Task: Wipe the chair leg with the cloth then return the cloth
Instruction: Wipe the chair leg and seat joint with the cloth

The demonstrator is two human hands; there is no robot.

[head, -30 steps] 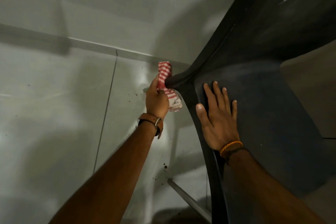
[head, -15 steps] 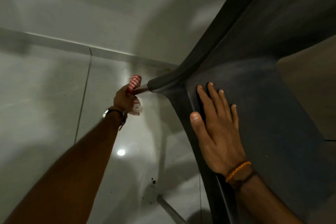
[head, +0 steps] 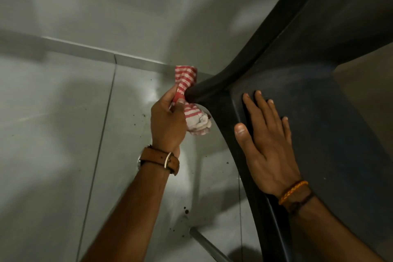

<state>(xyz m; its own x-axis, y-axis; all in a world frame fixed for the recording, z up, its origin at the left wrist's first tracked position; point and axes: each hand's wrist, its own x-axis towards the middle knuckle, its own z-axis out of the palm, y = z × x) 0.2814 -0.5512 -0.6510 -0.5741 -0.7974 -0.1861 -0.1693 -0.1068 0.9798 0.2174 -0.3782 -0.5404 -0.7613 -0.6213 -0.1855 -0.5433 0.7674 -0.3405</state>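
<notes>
A dark plastic chair fills the right side, seen from above. My left hand, with a brown watch strap on the wrist, is closed on a red and white striped cloth. The cloth is wrapped around the top of the rear chair leg, right under the seat's left corner, and it hides the leg there. My right hand lies flat, fingers spread, on the seat's left edge. A second metal chair leg slants down at the bottom.
Grey floor tiles with dark crumbs and specks lie below the chair. A pale wall and its skirting run close behind the cloth. A bright light spot reflects on the tile near my left hand.
My left hand has slid the cloth back up the leg, from lower down to just under the seat corner. My right hand has stayed flat on the seat.
</notes>
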